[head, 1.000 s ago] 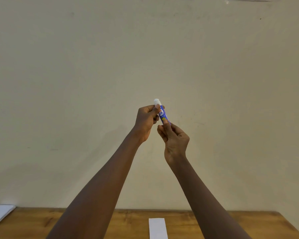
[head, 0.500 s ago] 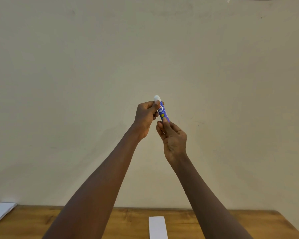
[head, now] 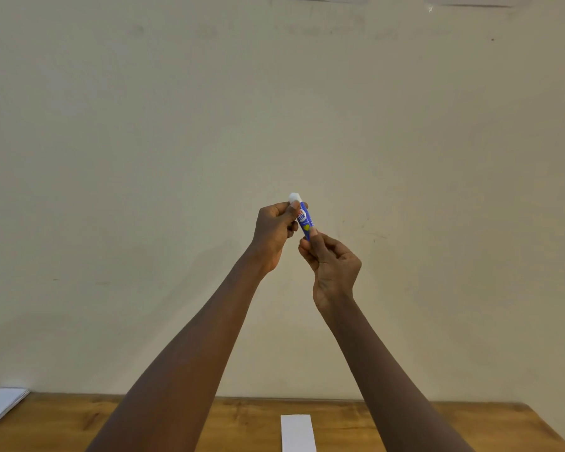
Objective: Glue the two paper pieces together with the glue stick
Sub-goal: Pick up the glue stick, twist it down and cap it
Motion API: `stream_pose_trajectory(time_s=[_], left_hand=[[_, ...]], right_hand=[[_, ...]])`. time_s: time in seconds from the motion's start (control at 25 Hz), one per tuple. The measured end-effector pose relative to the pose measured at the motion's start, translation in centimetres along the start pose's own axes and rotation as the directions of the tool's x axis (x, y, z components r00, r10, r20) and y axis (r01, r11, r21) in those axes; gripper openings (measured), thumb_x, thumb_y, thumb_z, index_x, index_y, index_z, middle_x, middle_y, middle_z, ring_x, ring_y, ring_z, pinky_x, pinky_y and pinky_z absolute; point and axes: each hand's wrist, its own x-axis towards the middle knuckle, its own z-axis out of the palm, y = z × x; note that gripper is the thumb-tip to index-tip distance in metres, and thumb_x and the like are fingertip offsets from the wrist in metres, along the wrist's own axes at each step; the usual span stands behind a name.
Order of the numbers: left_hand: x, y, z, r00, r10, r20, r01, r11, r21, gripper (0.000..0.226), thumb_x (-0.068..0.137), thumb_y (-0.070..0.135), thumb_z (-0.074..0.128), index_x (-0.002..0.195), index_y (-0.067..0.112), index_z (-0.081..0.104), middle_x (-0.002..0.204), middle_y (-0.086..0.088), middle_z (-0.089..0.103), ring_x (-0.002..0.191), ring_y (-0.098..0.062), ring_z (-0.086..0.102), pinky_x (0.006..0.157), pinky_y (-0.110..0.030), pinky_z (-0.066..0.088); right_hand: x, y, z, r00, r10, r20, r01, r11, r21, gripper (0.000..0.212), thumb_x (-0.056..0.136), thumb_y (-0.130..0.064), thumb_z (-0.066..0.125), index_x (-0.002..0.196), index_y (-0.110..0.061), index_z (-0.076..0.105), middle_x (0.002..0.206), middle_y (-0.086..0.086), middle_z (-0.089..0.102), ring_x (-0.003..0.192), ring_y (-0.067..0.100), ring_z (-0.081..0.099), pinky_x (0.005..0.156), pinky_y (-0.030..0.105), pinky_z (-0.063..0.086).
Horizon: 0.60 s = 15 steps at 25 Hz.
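Blue glue stick (head: 306, 223) raised before the wall: left hand (head: 274, 234) pinches its white cap (head: 294, 197), right hand (head: 331, 264) grips the base, likely to uncap. Paper strip (head: 297, 433) waits on the wooden table (head: 437, 429).

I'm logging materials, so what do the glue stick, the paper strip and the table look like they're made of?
Glue stick: likely glossy plastic, blue printed barrel, white end.
Paper strip: matte white paper, flat and thin.
Table: wood or wood veneer, visible brown grain.

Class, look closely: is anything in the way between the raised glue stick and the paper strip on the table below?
Nothing visible. The glue stick, held by both hands, has open air down to the paper strip on the table.
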Motion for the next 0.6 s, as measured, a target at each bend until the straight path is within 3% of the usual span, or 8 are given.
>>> stream_pose_trajectory(time_s=[0.16,0.28,0.32,0.36,0.44,0.48,0.52,0.6], left_hand=[[0.0,-0.4,-0.1,0.999,-0.02,-0.028,0.02,1.0,0.012,0.022,0.092,0.025,0.045,0.096,0.011,0.061,0.074,-0.005,0.053,0.063,-0.012,0.041,0.062,-0.02,0.041],[0.2,-0.5,0.6,0.992,-0.018,-0.124,0.035,0.99,0.135,0.025,0.091,0.027,0.048,0.084,0.007,0.06,0.072,-0.008,0.055,0.065,-0.016,0.046,0.063,-0.025,0.041],[0.3,-0.5,0.8,0.989,-0.021,-0.147,0.043,0.989,0.144,0.027,0.091,0.028,0.048,0.083,0.004,0.059,0.077,-0.011,0.057,0.068,-0.018,0.047,0.064,-0.025,0.041],[0.3,-0.4,0.7,0.99,-0.024,-0.137,0.04,0.992,0.12,0.028,0.091,0.027,0.048,0.083,0.003,0.059,0.08,-0.012,0.058,0.069,-0.018,0.046,0.064,-0.025,0.041],[0.3,-0.1,0.3,0.999,-0.018,-0.037,0.019,0.999,0.035,0.026,0.092,0.024,0.046,0.087,0.003,0.061,0.075,-0.008,0.055,0.062,-0.014,0.039,0.059,-0.021,0.038],[0.3,0.1,0.1,1.0,-0.015,0.016,0.015,1.0,0.008,0.026,0.092,0.023,0.045,0.089,0.004,0.062,0.074,-0.005,0.055,0.058,-0.011,0.037,0.057,-0.017,0.037],[0.2,0.2,-0.1,0.999,-0.012,0.052,0.012,1.0,-0.004,0.025,0.093,0.022,0.044,0.091,0.004,0.062,0.076,-0.003,0.056,0.056,-0.009,0.037,0.056,-0.015,0.037],[0.2,0.1,-0.1,0.997,0.003,0.072,-0.003,1.0,0.001,0.026,0.093,0.021,0.044,0.092,0.003,0.062,0.079,-0.002,0.057,0.056,-0.008,0.037,0.056,-0.016,0.036]], right_hand=[[0.2,0.2,-0.3,0.992,-0.125,-0.012,0.12,0.973,-0.197,0.012,0.07,-0.002,0.071,0.078,-0.003,0.063,0.073,0.013,0.066,0.051,0.013,0.066,0.054,0.022,0.057],[0.1,0.9,-0.5,0.917,-0.399,0.023,0.348,0.768,-0.537,0.025,0.065,-0.009,0.078,0.068,-0.004,0.054,0.064,0.01,0.06,0.058,0.015,0.066,0.054,0.028,0.052],[0.1,1.0,-0.5,0.894,-0.445,0.056,0.388,0.703,-0.596,0.027,0.065,-0.013,0.078,0.068,-0.006,0.052,0.063,0.007,0.06,0.056,0.011,0.065,0.053,0.027,0.05],[0.3,1.1,-0.7,0.904,-0.419,0.082,0.381,0.706,-0.596,0.027,0.068,-0.02,0.077,0.072,-0.009,0.052,0.063,0.004,0.06,0.052,0.007,0.063,0.052,0.025,0.049],[0.6,0.3,-0.8,0.988,-0.079,0.133,0.129,0.896,-0.424,0.027,0.08,-0.039,0.061,0.08,-0.012,0.057,0.061,0.002,0.064,0.047,0.007,0.062,0.05,0.023,0.053],[0.7,-0.1,-0.9,0.972,0.155,0.178,-0.094,0.946,-0.309,0.039,0.085,-0.048,0.048,0.081,-0.011,0.06,0.058,0.002,0.065,0.046,0.009,0.061,0.05,0.023,0.054],[0.7,-0.5,-1.1,0.916,0.332,0.224,-0.285,0.934,-0.217,0.049,0.087,-0.052,0.039,0.078,-0.01,0.062,0.053,0.001,0.064,0.045,0.01,0.058,0.048,0.022,0.053],[0.7,-0.5,-1.2,0.856,0.45,0.257,-0.447,0.892,-0.071,0.05,0.09,-0.048,0.038,0.071,-0.008,0.06,0.045,-0.003,0.058,0.038,0.006,0.05,0.044,0.018,0.048]])
